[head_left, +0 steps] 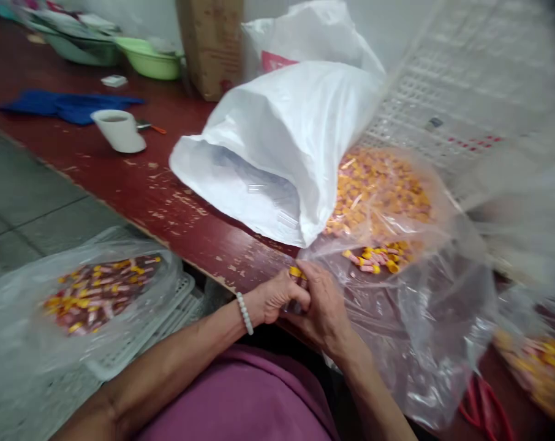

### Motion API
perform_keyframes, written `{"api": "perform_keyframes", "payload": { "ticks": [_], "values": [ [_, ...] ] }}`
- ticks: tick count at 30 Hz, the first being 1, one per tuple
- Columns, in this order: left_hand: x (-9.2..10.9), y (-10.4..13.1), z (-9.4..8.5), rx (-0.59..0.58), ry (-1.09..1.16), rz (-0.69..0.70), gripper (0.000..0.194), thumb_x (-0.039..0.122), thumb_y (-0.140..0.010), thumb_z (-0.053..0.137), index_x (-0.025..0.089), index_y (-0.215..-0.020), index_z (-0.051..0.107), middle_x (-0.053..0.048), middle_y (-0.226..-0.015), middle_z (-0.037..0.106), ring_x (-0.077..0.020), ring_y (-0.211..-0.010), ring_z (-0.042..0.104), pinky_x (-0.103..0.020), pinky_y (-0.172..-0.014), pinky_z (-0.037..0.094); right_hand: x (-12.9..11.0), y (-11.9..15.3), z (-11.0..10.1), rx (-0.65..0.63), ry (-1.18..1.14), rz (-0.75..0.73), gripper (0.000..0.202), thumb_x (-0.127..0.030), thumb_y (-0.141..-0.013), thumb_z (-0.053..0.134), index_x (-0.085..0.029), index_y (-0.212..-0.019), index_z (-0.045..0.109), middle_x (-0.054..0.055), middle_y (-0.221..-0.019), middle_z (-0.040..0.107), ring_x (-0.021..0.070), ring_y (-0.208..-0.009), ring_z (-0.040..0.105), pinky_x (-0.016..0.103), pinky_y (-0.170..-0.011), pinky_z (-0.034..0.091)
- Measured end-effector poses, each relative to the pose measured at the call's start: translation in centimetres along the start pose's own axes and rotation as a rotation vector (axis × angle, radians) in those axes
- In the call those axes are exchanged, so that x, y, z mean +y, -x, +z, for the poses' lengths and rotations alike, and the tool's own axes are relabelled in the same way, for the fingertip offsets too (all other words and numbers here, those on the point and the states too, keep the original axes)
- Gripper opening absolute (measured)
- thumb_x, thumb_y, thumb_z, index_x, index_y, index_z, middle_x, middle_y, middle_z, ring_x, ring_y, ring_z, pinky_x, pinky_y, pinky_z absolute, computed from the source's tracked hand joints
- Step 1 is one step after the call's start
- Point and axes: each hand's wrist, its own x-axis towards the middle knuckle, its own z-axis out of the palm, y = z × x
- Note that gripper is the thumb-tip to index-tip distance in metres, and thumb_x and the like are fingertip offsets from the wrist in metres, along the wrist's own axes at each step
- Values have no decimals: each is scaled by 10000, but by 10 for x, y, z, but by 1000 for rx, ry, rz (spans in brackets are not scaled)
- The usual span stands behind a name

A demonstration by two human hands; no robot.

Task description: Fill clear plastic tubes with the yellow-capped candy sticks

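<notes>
My left hand (277, 297), with a white bead bracelet on its wrist, and my right hand (326, 303) meet at the table's front edge. Both are closed around a few small yellow-and-pink pieces (297, 273), whose yellow ends show between the fingers. Just beyond them a white sack (286, 116) lies with its mouth towards me and clear, shiny items inside. To the right, a clear plastic bag (410, 312) lies open, with loose yellow-and-pink pieces (381, 256) at its mouth and many orange-yellow ones (383, 184) behind.
At lower left, a plastic bag of similar pieces (103, 291) rests on a white crate (144, 331). Red-handled scissors (486, 407) lie at lower right. A white perforated basket (424, 92) leans at right. A slant-cut white cup (119, 131), blue cloth (70, 105) and green basin (151, 59) sit farther left.
</notes>
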Motion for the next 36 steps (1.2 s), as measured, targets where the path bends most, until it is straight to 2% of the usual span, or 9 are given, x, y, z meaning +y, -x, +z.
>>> {"api": "perform_keyframes", "payload": {
  "ticks": [4, 8, 11, 15, 18, 24, 29, 32, 36],
  "values": [
    [1, 6, -10, -30, 62, 19, 128, 14, -433, 510, 126, -495, 513, 26, -521, 520, -80, -479, 449, -204, -453, 331, -4, -13, 9, 42, -49, -21, 677, -273, -605, 735, -187, -1208, 442, 120, -1090, 578, 283, -1005, 543, 439, -843, 477],
    [7, 18, -24, 5, 101, 85, 161, -2, -426, 525, 127, -521, 526, 32, -531, 519, -88, -524, 464, -205, -477, 345, -16, -26, 15, 18, -172, -7, 643, -230, -581, 728, -213, -1167, 465, 92, -1065, 575, 268, -991, 548, 431, -843, 479],
    [13, 30, -31, 53, 137, 85, 170, 1, -433, 556, 129, -538, 518, 38, -547, 522, -78, -525, 463, -193, -481, 348, -25, -32, 23, -24, -283, 22, 730, -249, -598, 750, -227, -1246, 414, 100, -1209, 508, 272, -1126, 492, 436, -935, 444],
    [21, 41, -38, 102, 230, 50, 219, 14, -429, 627, 133, -587, 533, 47, -559, 524, -76, -533, 483, -194, -523, 388, -30, -37, 32, -8, -416, 131, 963, -318, -586, 788, -218, -1374, 243, 133, -1367, 360, 282, -1220, 428, 435, -985, 419],
    [21, 45, -44, 94, 263, 67, 229, 23, -435, 654, 128, -614, 556, 32, -595, 560, -86, -561, 515, -199, -546, 406, -32, -39, 35, -83, -458, 160, 933, -296, -583, 791, -227, -1357, 274, 117, -1325, 418, 268, -1178, 470, 422, -975, 427],
    [16, 50, -60, 108, 313, 110, 234, 26, -430, 635, 136, -619, 552, 40, -575, 543, -92, -546, 505, -213, -533, 402, -42, -56, 40, -137, -435, 49, 705, -176, -569, 747, -247, -1203, 448, 68, -1208, 513, 248, -1122, 499, 412, -963, 418],
    [18, 59, -72, 122, 383, 125, 236, 25, -419, 616, 133, -620, 555, 40, -567, 541, -92, -534, 496, -219, -526, 387, -56, -75, 45, -221, -427, 23, 663, -131, -507, 724, -230, -1117, 486, 44, -1099, 545, 222, -1003, 543, 360, -879, 456],
    [21, 66, -76, 122, 409, 142, 227, 29, -415, 618, 123, -614, 561, 34, -576, 545, -86, -536, 493, -207, -519, 382, -64, -82, 47, -230, -413, 21, 621, -127, -501, 707, -229, -1077, 498, 25, -1025, 558, 205, -924, 556, 337, -811, 469],
    [25, 74, -84, 165, 406, 141, 221, 32, -419, 606, 128, -611, 552, 45, -558, 518, -79, -523, 480, -197, -509, 377, -68, -85, 58, -274, -447, 40, 633, -145, -509, 724, -227, -1087, 481, 26, -1027, 543, 202, -916, 556, 343, -821, 469]
  ]
}}
